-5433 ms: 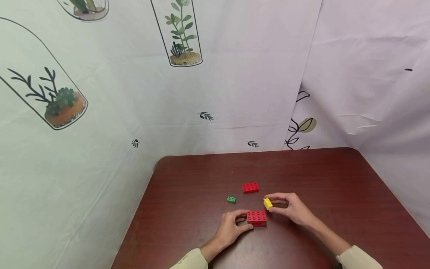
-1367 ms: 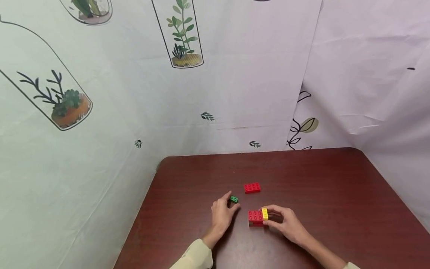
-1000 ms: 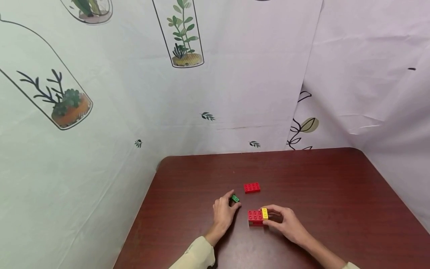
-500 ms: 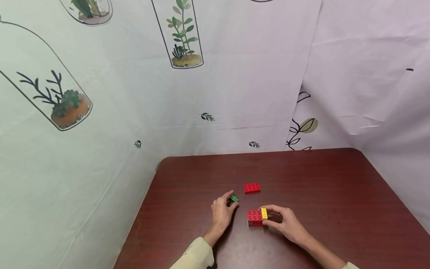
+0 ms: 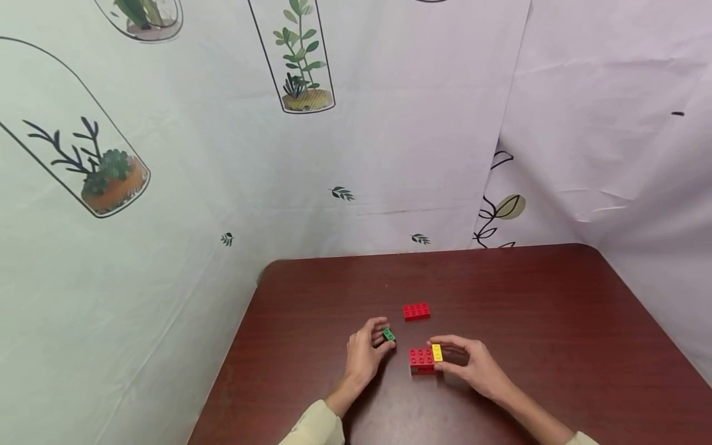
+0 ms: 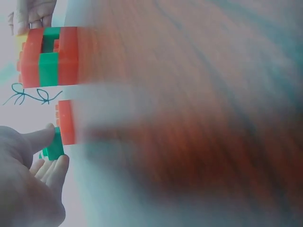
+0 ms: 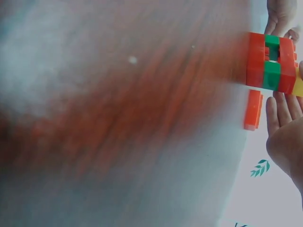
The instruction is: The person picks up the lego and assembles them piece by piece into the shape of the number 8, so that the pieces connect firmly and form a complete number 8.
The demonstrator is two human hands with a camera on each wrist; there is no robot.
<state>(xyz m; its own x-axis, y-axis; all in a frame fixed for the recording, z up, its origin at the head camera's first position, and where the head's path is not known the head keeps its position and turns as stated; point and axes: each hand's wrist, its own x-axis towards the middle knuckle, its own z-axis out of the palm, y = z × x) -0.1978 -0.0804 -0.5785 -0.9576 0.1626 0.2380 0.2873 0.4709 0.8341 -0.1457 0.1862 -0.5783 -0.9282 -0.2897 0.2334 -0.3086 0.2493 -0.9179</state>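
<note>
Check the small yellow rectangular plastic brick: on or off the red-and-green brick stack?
On: head and wrist views show the yellow brick atop the stack, at one end. Fully pressed down: cannot tell.

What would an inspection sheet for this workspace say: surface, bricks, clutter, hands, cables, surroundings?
Surface: glossy reddish-brown table.
Bricks: red-and-green stack upright; yellow brick at its top, right end; small green brick left of the stack; loose red brick farther back.
Clutter: nothing seen.
Hands: left hand pinches the small green brick; right hand holds the yellow brick.
Cables: nothing seen.
Surroundings: pale, creased backdrop with plant prints.
</note>
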